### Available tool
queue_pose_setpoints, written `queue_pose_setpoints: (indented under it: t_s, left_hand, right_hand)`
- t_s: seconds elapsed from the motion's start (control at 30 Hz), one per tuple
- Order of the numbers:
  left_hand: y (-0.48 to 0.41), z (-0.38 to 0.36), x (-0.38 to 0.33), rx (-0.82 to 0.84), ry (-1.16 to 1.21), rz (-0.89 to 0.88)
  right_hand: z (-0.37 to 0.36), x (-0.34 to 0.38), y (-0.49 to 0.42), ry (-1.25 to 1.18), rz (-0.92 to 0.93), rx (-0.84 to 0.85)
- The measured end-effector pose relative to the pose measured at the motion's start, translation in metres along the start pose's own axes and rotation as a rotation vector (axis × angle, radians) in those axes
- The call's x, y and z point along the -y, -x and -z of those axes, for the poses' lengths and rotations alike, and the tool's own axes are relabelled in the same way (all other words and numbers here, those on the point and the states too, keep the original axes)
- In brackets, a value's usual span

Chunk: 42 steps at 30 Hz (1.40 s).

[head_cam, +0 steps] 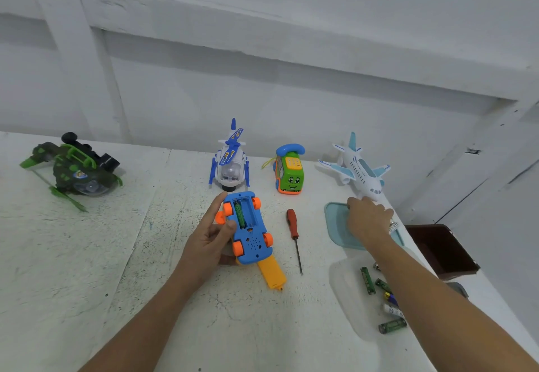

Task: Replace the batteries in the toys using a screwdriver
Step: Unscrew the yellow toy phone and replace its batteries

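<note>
I see one blue toy car [250, 225] turned belly-up near the middle of the tabletop [116, 255], with four orange wheels in the air and its battery bay open. One green battery [239, 214] sits in that bay. The left hand [210, 240] grips the car from its left side: the thumb presses on the underside and the forefinger lies straight along the edge, while the other fingers curl beneath. A yellow-orange part [271, 274] sticks out from under the car, toward me.

Just right of the car lies one screwdriver [293, 225] with a red handle, its tip pointing my way and touching nothing else. Further right, the right hand [367, 220] rests knuckles-up on a pale blue tray [335, 225]. Its fingers bend down out of sight, so I cannot tell whether they pinch anything.

Nearer to me, a clear lid [347, 298] carries five loose batteries [367, 280] that I can count. The forearm may hide more.

Four more toys stand along the far side: a green helicopter [75, 170] at the left, a blue and white helicopter [231, 164], a green phone toy [289, 173] and a white airplane [358, 170]. One dark brown box [437, 249] sits at the right edge.
</note>
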<state>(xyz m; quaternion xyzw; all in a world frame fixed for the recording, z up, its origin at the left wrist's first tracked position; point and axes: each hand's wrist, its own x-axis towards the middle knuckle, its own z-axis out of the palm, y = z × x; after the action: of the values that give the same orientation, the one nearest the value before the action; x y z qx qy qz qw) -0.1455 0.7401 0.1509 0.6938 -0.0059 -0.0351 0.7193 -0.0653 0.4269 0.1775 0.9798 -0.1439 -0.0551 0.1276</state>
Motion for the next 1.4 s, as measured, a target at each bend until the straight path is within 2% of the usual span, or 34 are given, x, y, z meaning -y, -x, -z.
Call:
queue_pose_setpoints:
  t_s: [0.2, 0.43, 0.7, 0.8, 0.87, 1.0, 1.17, 1.3, 1.4]
  left_hand:
    - [-0.001, 0.001, 0.002, -0.001, -0.024, -0.011]
    - [-0.002, 0.0, 0.004, -0.008, -0.013, -0.006]
    - [-0.004, 0.001, 0.008, -0.021, -0.053, -0.021]
    - [-0.004, 0.001, 0.009, -0.022, -0.054, -0.033]
    - [-0.004, 0.001, 0.009, -0.025, -0.057, -0.044]
    - [-0.004, 0.003, 0.01, -0.004, -0.027, -0.045]
    - [-0.004, 0.0, 0.01, -0.008, 0.002, -0.038]
    - [-0.005, 0.002, 0.012, -0.008, -0.025, -0.044]
    - [-0.005, 0.001, 0.011, -0.007, -0.02, -0.057]
  right_hand:
    - [0.0, 0.002, 0.0, -0.066, -0.046, 0.044]
    - [0.002, 0.007, -0.001, -0.229, 0.022, -0.017]
    - [0.001, 0.005, -0.006, -0.399, 0.063, 0.053]
    - [-0.002, 0.002, -0.001, -0.406, 0.125, 0.008]
    - [0.003, 0.001, 0.003, -0.563, 0.17, 0.015]
    - [0.042, 0.016, 0.027, -1.193, 0.221, 0.088]
    - [0.075, 0.046, 0.053, -1.781, 0.258, 0.392]
    - [0.086, 0.074, 0.068, -1.881, 0.3, 0.483]
    - [0.086, 0.092, 0.075, -1.696, 0.38, 0.347]
